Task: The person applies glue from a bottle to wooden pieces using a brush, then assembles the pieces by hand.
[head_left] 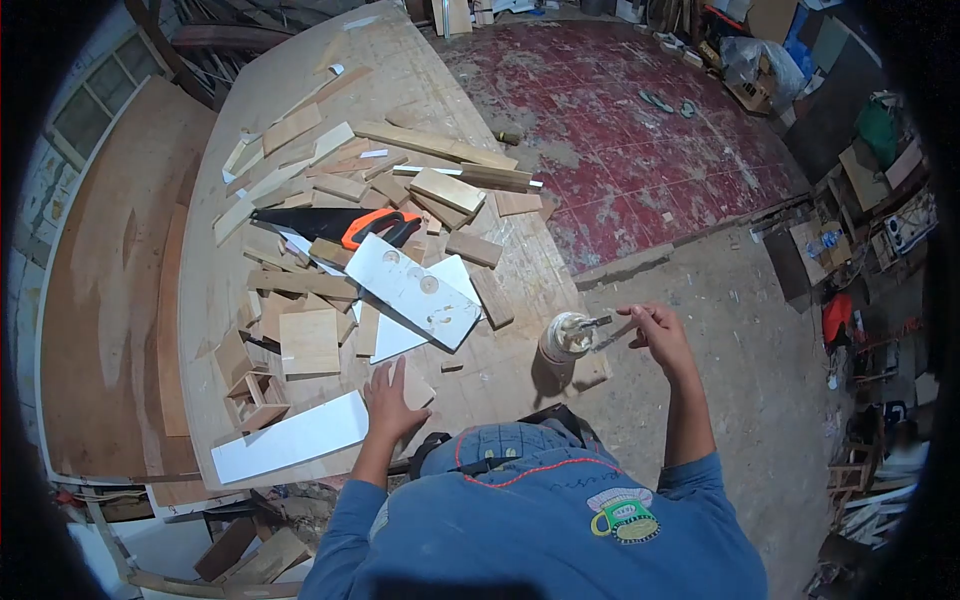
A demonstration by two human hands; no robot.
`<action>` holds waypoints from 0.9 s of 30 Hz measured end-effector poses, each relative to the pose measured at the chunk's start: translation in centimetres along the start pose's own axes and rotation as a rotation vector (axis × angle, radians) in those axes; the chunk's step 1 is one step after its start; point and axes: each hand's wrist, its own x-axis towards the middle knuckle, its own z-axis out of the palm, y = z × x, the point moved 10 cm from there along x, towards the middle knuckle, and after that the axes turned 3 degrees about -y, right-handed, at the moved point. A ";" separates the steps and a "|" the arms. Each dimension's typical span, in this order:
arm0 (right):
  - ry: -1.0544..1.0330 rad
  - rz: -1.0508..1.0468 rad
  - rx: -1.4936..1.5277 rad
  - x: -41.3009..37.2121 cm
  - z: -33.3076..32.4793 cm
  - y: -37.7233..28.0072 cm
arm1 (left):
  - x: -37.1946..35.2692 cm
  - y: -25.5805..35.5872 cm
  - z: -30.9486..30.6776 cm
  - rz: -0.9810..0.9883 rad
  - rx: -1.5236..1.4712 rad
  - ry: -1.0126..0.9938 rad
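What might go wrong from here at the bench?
The jar stands at the workbench edge; the right hand, working a thin tool at its mouth, might knock it off. The left hand presses a wood piece among loose offcuts, which may slide.

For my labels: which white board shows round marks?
The white board beside the handsaw; the white strip near the left hand is plain.

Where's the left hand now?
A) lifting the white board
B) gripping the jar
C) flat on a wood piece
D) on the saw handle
C: the left hand lies flat on a wood piece on the bench; the right hand holds a thin tool by the jar.
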 end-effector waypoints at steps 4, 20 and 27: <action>0.038 0.048 -0.082 -0.7 -1.5 0.3 | 0.0 0.3 -0.6 0.033 -0.011 0.028; -0.070 0.207 -0.992 -2.2 -0.1 3.4 | -2.8 0.1 -6.2 0.173 -0.365 0.355; -0.651 -0.508 -0.625 -4.2 24.3 -3.5 | -4.9 0.6 -10.4 0.205 -0.826 0.445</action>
